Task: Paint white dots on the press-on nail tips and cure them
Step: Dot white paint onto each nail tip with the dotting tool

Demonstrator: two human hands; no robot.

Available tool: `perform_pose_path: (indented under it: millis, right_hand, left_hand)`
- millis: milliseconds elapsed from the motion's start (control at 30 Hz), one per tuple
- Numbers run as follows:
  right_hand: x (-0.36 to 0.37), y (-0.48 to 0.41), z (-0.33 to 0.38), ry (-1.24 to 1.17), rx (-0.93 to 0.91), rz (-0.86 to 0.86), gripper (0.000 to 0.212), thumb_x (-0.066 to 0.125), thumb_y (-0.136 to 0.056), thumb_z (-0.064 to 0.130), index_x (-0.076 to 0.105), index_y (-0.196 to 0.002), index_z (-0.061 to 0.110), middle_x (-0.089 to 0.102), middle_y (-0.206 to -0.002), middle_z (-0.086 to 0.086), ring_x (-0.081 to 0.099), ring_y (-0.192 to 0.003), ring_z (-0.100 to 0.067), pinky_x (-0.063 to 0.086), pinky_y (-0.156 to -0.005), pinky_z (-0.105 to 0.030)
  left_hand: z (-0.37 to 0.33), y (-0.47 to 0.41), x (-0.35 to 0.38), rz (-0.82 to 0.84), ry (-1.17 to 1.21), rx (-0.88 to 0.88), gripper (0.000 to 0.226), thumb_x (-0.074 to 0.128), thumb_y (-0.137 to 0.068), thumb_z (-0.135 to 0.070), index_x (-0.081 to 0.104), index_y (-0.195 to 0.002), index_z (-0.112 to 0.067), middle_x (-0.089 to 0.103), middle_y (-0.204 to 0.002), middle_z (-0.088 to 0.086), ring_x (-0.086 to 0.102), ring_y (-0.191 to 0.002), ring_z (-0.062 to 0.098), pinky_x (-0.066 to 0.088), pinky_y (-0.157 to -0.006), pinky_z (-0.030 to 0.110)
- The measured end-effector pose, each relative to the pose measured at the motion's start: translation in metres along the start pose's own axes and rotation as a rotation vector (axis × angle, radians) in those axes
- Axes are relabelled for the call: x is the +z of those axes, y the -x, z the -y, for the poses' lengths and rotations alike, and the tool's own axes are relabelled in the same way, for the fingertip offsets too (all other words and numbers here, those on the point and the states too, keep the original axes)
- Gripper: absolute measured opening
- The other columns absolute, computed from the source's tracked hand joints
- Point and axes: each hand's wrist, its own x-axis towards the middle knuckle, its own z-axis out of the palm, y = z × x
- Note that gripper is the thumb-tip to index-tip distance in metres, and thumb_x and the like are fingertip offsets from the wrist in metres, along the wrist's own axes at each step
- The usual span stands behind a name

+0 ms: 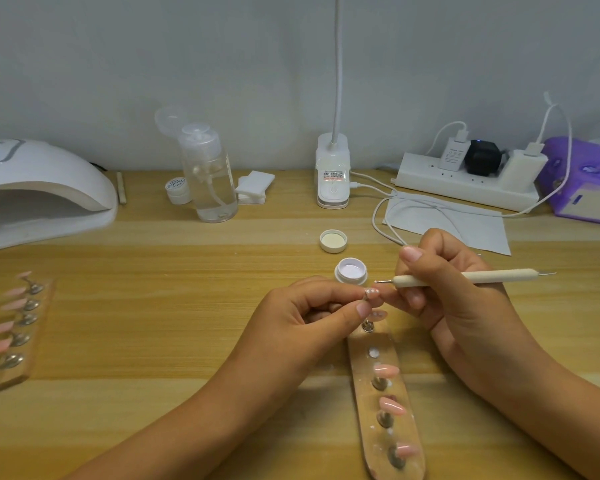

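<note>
Pink nail tip pinched by left hand while right hand grips dotting tool (white-tipped).

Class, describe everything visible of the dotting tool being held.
The dotting tool is a slim cream stick with a thin metal pin at each end. It lies nearly level, pointing left. The right hand pinches it near the front; the rear end juts free. The front pin bears a white bead, close above the pink nail tip in the left hand.
</note>
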Motion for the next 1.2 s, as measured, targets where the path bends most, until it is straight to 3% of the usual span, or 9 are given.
perform_pose_path:
  millis: [100,233,400,500,600,700,867,1033,1200]
  right_hand:
    - [-0.001,0.003,0.001,0.068,-0.028,0.065,0.025,0.069,-0.076,0.032,0.051,-0.059,0.027,0.047,-0.052,0.004,0.046,-0.050,-0.006,0.045,-0.066,-0.028]
    - [0.000,0.004,0.003,0.094,-0.032,0.099,0.025,0.068,-0.076,0.031,0.051,-0.059,0.027,0.045,-0.050,0.004,0.045,-0.050,-0.006,0.043,-0.057,-0.017]
    - [0.000,-0.001,0.007,-0.104,0.045,-0.013,0.031,0.068,-0.078,0.026,0.044,-0.060,0.017,0.038,-0.052,0.001,0.044,-0.050,-0.008,0.056,-0.069,-0.027]
    - [-0.002,-0.004,0.010,-0.142,0.084,-0.095,0.030,0.064,-0.080,0.028,0.043,-0.060,0.017,0.035,-0.052,0.002,0.039,-0.051,-0.008,0.055,-0.066,-0.025]
    - [-0.004,-0.007,0.010,-0.191,0.108,-0.132,0.026,0.062,-0.077,0.026,0.047,-0.057,0.021,0.035,-0.050,0.003,0.039,-0.048,-0.006,0.054,-0.061,-0.022]
    - [-0.004,-0.008,0.008,-0.216,0.118,-0.143,0.024,0.064,-0.076,0.024,0.049,-0.058,0.021,0.035,-0.050,0.003,0.037,-0.047,-0.006,0.052,-0.058,-0.021]
    - [-0.005,-0.010,0.008,-0.224,0.127,-0.159,0.024,0.065,-0.076,0.025,0.052,-0.055,0.022,0.035,-0.050,0.003,0.037,-0.047,-0.007,0.051,-0.057,-0.020]
    - [-0.005,-0.010,0.006,-0.217,0.132,-0.152,0.024,0.065,-0.077,0.025,0.052,-0.057,0.022,0.036,-0.050,0.003,0.038,-0.048,-0.007,0.051,-0.057,-0.020]
    - [-0.005,-0.010,0.006,-0.220,0.138,-0.153,0.023,0.066,-0.076,0.025,0.053,-0.057,0.022,0.036,-0.051,0.003,0.039,-0.048,-0.007,0.051,-0.057,-0.021]
  left_hand:
    - [-0.001,0.000,0.000,0.011,0.005,0.018,0.022,0.069,-0.072,-0.029,0.079,-0.089,-0.018,0.074,-0.091,0.000,0.065,-0.083,0.005,0.046,-0.071,0.014]
    - [-0.002,0.001,-0.001,0.007,0.016,0.030,0.021,0.069,-0.073,-0.028,0.079,-0.088,-0.019,0.074,-0.089,-0.004,0.065,-0.082,0.002,0.046,-0.070,0.011]
    - [-0.005,0.003,0.000,-0.027,0.034,0.042,0.024,0.069,-0.072,-0.032,0.080,-0.091,-0.024,0.060,-0.093,-0.007,0.057,-0.077,0.007,0.046,-0.070,0.012]
    - [-0.008,0.008,-0.003,-0.055,0.050,0.040,0.023,0.070,-0.073,-0.033,0.079,-0.092,-0.025,0.070,-0.099,-0.001,0.063,-0.089,0.013,0.044,-0.073,0.007]
    - [-0.006,0.017,-0.007,-0.055,0.105,-0.011,0.019,0.083,-0.070,-0.029,0.078,-0.089,-0.028,0.075,-0.094,-0.005,0.066,-0.084,0.000,0.046,-0.071,0.007]
    - [-0.001,0.020,-0.007,-0.048,0.091,-0.046,0.018,0.079,-0.064,-0.034,0.074,-0.080,-0.027,0.073,-0.086,-0.004,0.067,-0.081,0.006,0.050,-0.071,0.014]
    - [-0.001,0.020,-0.004,-0.006,-0.076,-0.070,0.009,0.076,-0.068,-0.028,0.071,-0.075,-0.026,0.069,-0.085,0.001,0.062,-0.071,0.009,0.052,-0.069,0.027]
    - [-0.003,0.018,0.005,0.023,-0.347,0.047,0.008,0.075,-0.067,-0.033,0.070,-0.073,-0.034,0.056,-0.084,-0.014,0.047,-0.060,-0.002,0.035,-0.058,0.009]
    - [0.000,0.014,0.007,-0.002,-0.538,0.119,0.013,0.077,-0.070,-0.033,0.067,-0.079,-0.030,0.054,-0.079,-0.011,0.051,-0.068,0.006,0.034,-0.059,0.012]
